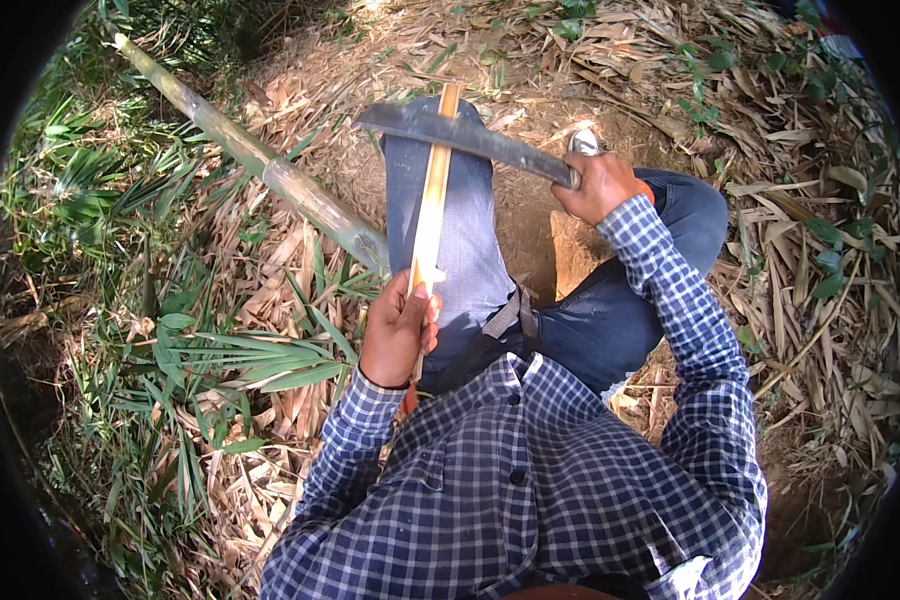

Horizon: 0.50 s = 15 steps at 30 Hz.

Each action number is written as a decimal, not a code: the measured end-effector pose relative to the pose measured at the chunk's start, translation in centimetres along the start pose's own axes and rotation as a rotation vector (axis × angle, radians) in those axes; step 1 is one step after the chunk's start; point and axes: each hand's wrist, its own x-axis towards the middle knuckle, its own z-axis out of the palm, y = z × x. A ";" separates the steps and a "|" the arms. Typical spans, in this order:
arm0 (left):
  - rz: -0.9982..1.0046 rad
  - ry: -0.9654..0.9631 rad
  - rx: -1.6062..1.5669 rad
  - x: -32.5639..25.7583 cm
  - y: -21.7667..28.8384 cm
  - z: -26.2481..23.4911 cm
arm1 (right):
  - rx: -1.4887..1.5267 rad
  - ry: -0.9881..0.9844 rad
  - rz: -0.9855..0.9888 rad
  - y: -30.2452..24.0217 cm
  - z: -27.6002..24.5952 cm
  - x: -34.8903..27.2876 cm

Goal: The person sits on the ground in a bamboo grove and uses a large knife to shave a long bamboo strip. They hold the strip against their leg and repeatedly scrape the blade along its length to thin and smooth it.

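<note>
My left hand (398, 328) is closed round the lower part of a split bamboo strip (431, 212), with the thumb lying along it. Pale and narrow, the strip runs up over my left thigh and knee. My right hand (602, 186) grips the handle end of a machete (460, 134); the palm and fingers hide most of that handle. The dark, slightly curved blade reaches left across the strip near its far end, over my knee. Whether the edge bites into the strip, I cannot tell.
On the left a thick bamboo pole (260, 165) slants down toward my left leg. Dry fallen leaves (810, 290) litter the ground on both sides. Green bamboo leaves (260, 360) grow at the left. A brown wooden block (575, 250) shows between my legs.
</note>
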 end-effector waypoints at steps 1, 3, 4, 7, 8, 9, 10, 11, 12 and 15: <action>-0.013 0.007 0.006 -0.1 0.1 0.1 | 0.018 0.004 0.022 0.2 -0.2 0.6; -0.038 0.025 0.015 -0.3 0.1 0.1 | 0.062 0.031 0.046 -0.4 -0.2 0.2; -0.036 0.025 0.023 -0.3 0.1 0.0 | 0.027 0.014 0.007 -0.8 -0.2 -0.2; -0.030 0.019 0.026 -0.3 -0.2 -0.3 | -0.012 -0.013 -0.072 -0.9 -0.3 -0.8; -0.024 0.018 0.012 -0.2 -0.3 -0.3 | 0.012 0.008 -0.026 -0.2 0.0 0.1; -0.020 0.010 0.000 -0.2 -0.5 -0.3 | 0.035 0.032 0.026 0.8 0.4 1.1; -0.033 0.011 0.024 -0.3 -0.2 -0.1 | 0.062 0.063 0.070 1.2 0.4 2.0; -0.046 0.013 0.047 -0.5 0.2 0.1 | 0.081 0.067 0.118 1.4 0.4 2.1; -0.053 0.017 0.067 -0.4 0.4 0.1 | 0.091 0.054 0.094 1.3 0.2 2.1; -0.029 0.028 0.064 -0.2 -0.5 -0.4 | 0.059 -0.057 0.011 -0.7 -0.6 -0.7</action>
